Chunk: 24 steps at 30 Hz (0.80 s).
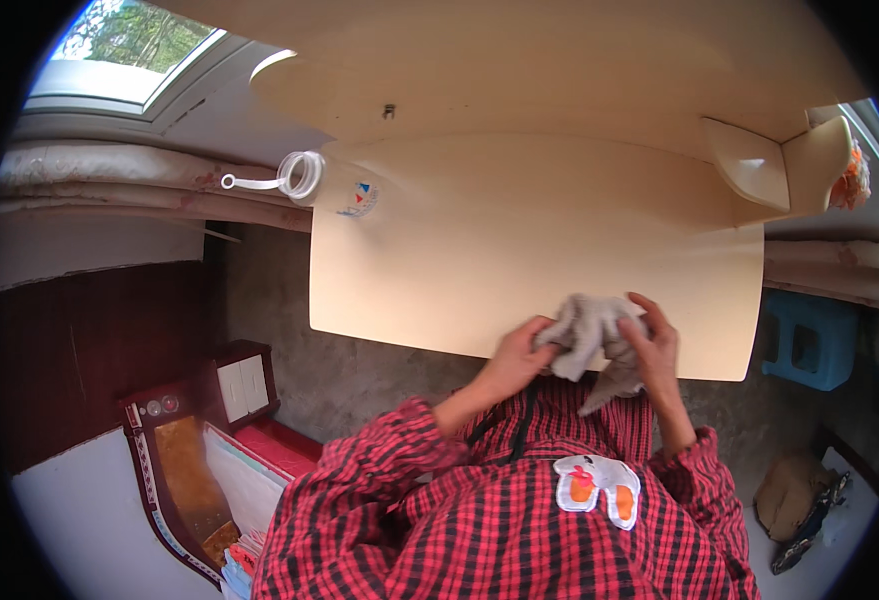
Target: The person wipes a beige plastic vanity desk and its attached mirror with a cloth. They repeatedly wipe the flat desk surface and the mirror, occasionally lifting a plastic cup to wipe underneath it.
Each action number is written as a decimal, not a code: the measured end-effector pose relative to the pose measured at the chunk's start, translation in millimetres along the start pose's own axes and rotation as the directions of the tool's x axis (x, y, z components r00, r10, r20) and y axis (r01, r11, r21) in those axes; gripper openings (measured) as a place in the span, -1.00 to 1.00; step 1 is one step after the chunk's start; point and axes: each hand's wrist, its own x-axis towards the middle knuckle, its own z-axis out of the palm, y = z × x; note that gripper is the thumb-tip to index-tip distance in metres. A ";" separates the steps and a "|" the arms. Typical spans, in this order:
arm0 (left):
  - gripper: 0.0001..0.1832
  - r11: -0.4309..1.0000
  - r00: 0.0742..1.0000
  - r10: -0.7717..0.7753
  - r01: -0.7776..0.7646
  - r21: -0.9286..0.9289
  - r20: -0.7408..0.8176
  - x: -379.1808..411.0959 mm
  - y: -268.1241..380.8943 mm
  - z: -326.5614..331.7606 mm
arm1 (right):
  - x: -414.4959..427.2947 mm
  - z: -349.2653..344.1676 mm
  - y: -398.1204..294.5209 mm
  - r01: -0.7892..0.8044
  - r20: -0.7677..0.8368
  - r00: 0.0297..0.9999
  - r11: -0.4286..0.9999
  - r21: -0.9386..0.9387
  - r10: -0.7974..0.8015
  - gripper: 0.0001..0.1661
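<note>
A crumpled grey cloth [585, 337] is bunched between my two hands at the near edge of the cream desktop [484, 247]. On its left side, my left hand [518, 360] pinches it between thumb and fingers. My right hand [653, 341] grips the other side, its fingers bent over the fabric. A loose corner hangs below the desk edge, in front of my red and black checked clothing [499, 517]. Part of the cloth is hidden by my fingers.
A clear open-topped plastic jar [345, 187] with a white strap stands at the desk's far left corner. A small corner shelf [766, 169] rises at the right. A blue plastic stool [811, 341] is on the floor to the right; a bed with a dark red frame [143, 450] lies left.
</note>
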 end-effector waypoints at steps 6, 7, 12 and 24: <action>-0.58 0.997 0.823 0.065 -0.070 0.013 -0.564 -78.7 -80.1 -208.0 | 23.7 240.7 -18.0 0.719 0.536 0.658 0.654 -0.236 -0.529 -0.52; -0.50 0.999 0.818 0.018 -0.039 -0.024 -0.575 -83.3 -103.4 -231.8 | 17.1 263.2 -23.8 0.816 0.547 0.571 0.498 -0.294 -0.612 -0.49; -0.37 0.857 0.893 0.151 0.096 0.507 -0.424 -85.6 -118.3 -226.2 | 14.7 304.5 27.7 0.930 0.539 0.361 0.250 -0.269 -0.761 -0.40; -0.14 0.482 0.927 0.318 -0.338 0.808 0.199 24.1 -18.8 -5.9 | 13.7 72.8 85.8 0.533 0.113 0.728 0.454 -0.714 -0.677 -0.54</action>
